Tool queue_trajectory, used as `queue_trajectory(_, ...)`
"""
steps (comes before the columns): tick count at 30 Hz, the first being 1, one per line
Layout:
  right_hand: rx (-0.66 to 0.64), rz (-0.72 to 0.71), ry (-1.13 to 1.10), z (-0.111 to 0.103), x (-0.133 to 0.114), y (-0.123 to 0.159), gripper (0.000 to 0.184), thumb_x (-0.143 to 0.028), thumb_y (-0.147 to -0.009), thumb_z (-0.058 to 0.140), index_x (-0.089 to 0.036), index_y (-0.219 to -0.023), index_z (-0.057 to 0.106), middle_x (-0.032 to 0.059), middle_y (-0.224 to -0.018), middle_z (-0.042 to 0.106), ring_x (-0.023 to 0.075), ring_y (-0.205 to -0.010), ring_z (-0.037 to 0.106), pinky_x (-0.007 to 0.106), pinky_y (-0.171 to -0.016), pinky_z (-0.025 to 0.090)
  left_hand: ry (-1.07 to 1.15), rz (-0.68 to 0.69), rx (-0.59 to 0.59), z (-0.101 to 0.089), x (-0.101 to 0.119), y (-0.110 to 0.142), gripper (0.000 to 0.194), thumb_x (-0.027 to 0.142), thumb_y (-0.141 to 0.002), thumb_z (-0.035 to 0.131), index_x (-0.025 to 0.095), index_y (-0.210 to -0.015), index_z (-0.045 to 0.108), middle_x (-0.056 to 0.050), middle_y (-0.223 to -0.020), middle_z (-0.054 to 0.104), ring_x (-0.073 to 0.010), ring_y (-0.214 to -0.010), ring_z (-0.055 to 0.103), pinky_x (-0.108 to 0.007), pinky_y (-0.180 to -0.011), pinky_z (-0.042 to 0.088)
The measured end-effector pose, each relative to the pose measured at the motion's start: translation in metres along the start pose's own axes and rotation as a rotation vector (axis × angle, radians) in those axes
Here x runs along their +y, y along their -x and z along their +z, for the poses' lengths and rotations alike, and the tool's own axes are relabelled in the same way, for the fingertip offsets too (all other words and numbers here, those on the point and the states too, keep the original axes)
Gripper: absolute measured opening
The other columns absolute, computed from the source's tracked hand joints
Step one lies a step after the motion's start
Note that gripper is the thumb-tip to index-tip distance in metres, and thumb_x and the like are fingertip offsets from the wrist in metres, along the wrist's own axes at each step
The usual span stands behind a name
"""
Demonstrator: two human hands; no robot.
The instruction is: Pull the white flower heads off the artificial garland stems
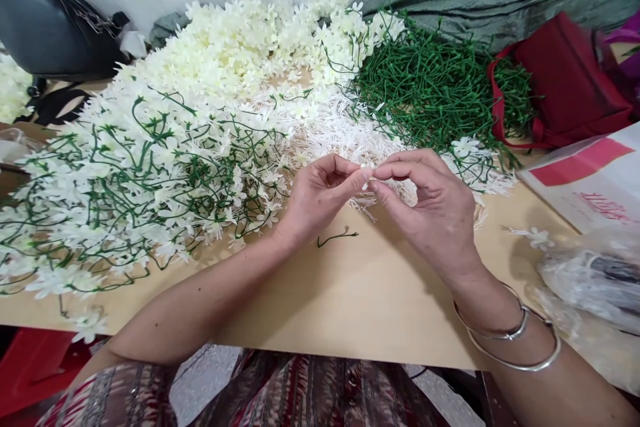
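My left hand (320, 197) and my right hand (435, 213) meet above the table, fingertips pinched together on a small white artificial flower part (367, 168). Fingers cover most of that piece, so its exact shape is hard to make out. Just beneath the hands, a single green plastic stem (337, 237) lies on the table. Behind them spreads a heap of thin white stamen strands (340, 123). To the left is a large pile of white artificial flowers on green stems (150, 173). Loose cream-white petals (225, 47) are heaped farther back.
Green plastic stems (430, 80) form a tangled mound at the back right, beside a dark red bag (570, 83). A printed white bag (595, 180) and clear plastic wrapping (595, 280) lie at right. A black bag (55, 27) stands back left. The wooden table's (350, 320) front edge is near my body.
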State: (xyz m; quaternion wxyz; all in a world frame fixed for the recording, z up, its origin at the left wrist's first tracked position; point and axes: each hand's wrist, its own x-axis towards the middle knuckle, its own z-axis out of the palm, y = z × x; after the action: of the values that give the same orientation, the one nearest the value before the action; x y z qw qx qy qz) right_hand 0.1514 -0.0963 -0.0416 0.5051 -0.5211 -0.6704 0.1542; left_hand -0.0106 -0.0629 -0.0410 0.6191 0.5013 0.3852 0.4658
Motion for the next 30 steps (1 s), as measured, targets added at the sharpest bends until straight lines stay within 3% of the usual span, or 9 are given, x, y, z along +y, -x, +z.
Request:
queue_trajectory(6, -0.033, 0.047, -0.05, 0.002, 0.0007, 0.001, 0.008, -0.023, -0.089, 0.071, -0.03, -0.085, 0.074, 0.0029, -0.091, 0.075, 0.0226, -0.088, 0.071, 0.042, -0.084, 0.059, 0.046, -0.03, -0.04, -0.0012, -0.001, -0.001, 0.041, 0.05, -0.07, 0.092, 0.017, -0.073, 0.069, 0.001, -0.071, 0.07, -0.0092, -0.067, 0.062, -0.024, -0.07, 0.051)
queue_trajectory(12, -0.016, 0.052, -0.025, -0.0004, 0.0056, -0.0008, 0.012, -0.02, -0.089, 0.069, -0.029, -0.083, 0.073, 0.0025, -0.09, 0.076, 0.0227, -0.087, 0.072, 0.043, -0.084, 0.06, -0.023, -0.046, -0.09, -0.0038, 0.0037, -0.0021, 0.041, 0.058, -0.075, 0.086, 0.018, -0.079, 0.077, -0.003, -0.076, 0.075, -0.0133, -0.073, 0.069, -0.027, -0.076, 0.058)
queue_trajectory(18, -0.048, 0.015, -0.017, -0.0034, 0.0043, -0.0027, 0.012, -0.021, -0.09, 0.067, -0.03, -0.086, 0.075, 0.0039, -0.093, 0.078, 0.0246, -0.089, 0.074, 0.046, -0.085, 0.06, -0.058, -0.038, -0.128, -0.006, 0.0071, -0.0005, 0.036, 0.051, -0.077, 0.087, 0.016, -0.085, 0.079, -0.005, -0.082, 0.078, -0.0139, -0.077, 0.071, -0.028, -0.079, 0.059)
queue_trajectory(30, -0.089, -0.028, -0.027, -0.0035, 0.0072, -0.0032, 0.013, -0.025, -0.094, 0.066, -0.032, -0.093, 0.077, 0.0037, -0.099, 0.079, 0.0229, -0.093, 0.075, 0.044, -0.088, 0.061, -0.07, -0.042, -0.108, -0.0071, 0.0054, -0.0018, 0.034, 0.046, -0.074, 0.091, 0.016, -0.084, 0.079, -0.005, -0.082, 0.078, -0.0127, -0.074, 0.069, -0.024, -0.073, 0.056)
